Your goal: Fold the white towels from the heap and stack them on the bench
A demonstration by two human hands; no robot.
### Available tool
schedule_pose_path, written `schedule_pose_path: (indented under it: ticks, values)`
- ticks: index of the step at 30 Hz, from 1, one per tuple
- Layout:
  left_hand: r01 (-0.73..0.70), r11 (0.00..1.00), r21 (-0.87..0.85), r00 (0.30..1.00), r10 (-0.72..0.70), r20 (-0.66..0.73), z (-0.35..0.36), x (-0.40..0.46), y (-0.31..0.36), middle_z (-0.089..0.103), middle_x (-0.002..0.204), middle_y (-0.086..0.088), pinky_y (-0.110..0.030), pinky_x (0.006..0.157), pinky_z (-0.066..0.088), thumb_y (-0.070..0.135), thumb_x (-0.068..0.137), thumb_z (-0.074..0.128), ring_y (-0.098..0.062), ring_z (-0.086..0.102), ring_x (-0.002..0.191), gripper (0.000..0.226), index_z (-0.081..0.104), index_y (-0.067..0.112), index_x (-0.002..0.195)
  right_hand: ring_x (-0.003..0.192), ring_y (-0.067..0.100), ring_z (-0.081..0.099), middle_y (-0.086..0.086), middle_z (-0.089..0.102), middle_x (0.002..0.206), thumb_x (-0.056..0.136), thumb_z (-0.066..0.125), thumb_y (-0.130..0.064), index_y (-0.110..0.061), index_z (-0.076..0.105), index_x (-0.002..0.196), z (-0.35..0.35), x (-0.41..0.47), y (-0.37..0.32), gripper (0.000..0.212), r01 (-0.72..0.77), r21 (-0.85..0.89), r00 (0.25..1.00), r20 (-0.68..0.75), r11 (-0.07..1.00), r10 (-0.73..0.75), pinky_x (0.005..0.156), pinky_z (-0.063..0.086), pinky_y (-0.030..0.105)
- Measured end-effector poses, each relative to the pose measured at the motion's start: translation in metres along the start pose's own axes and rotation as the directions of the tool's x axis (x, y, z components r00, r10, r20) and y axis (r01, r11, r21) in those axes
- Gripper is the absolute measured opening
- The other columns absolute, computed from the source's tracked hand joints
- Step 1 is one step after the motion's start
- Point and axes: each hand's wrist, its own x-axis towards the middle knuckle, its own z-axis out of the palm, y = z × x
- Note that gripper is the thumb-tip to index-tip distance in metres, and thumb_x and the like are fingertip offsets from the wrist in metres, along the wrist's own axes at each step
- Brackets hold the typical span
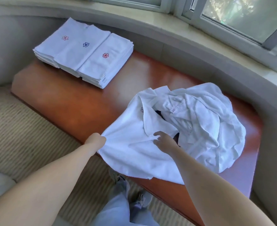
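Two hands work on one white towel point(131, 144) at the near edge of the brown desk point(72, 101). The left hand point(96, 141) is closed tight on the towel's left edge, and the cloth bunches up where it grips. The right hand point(164, 141) lies on top of the towel with its fingers point(157, 134) spread and bent, pressing a fold; I cannot tell if it pinches the cloth. Part of the towel hangs over the desk's edge, at about 6 o'clock from the hands. The heap point(204, 124) of crumpled towels sits at 2 o'clock from the right hand, touching the towel. Three stacks point(85, 54) of folded towels sit side by side at 11 o'clock, well apart from the heap. Each top one has a small flower mark, red, blue, red.
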Motion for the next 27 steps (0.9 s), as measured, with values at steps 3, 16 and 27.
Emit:
schedule_pose_path:
  ticks: [3, 16, 27]
  values:
    - [0.005, 0.999, 0.036, 1.000, -0.005, 0.018, -0.007, 0.019, -0.014, 0.052, 0.084, -0.006, -0.028, 0.053, 0.030, 0.012, 0.087, 0.041, -0.019, 0.039, 0.063, 0.030, 0.056, -0.001, 0.109, 0.134, 0.026, 0.046, 0.006, 0.033, 0.158, 0.103, 0.051, -0.035, -0.031, 0.050, 0.147, 0.023, 0.027, -0.024, 0.044, 0.087, -0.135, 0.996, 0.013, 0.987, -0.086, 0.106, 0.042, 0.036]
    - [-0.073, 0.988, 0.139, 0.981, 0.046, 0.190, -0.010, 0.110, -0.017, 0.033, 0.075, 0.002, -0.032, 0.060, 0.026, 0.014, 0.082, 0.048, -0.017, 0.030, 0.067, 0.019, 0.031, 0.017, 0.073, 0.117, 0.027, 0.053, 0.003, 0.047, 0.139, 0.102, 0.036, -0.017, -0.021, 0.044, 0.149, 0.042, 0.097, -0.054, 0.048, -0.105, -0.165, 0.961, -0.271, 0.981, 0.057, 0.080, 0.042, 0.036]
    - [-0.335, 0.838, 0.430, 0.936, 0.347, 0.055, -0.003, 0.098, 0.037, 0.046, 0.123, -0.008, -0.037, 0.093, 0.044, 0.010, 0.082, 0.056, -0.027, 0.045, 0.111, 0.040, 0.048, 0.019, 0.121, 0.094, 0.034, 0.064, 0.013, 0.062, 0.112, 0.080, 0.057, -0.010, -0.015, 0.045, 0.134, 0.018, 0.055, 0.016, 0.055, -0.376, 0.432, 0.791, -0.311, 0.819, 0.527, 0.076, 0.055, 0.042]
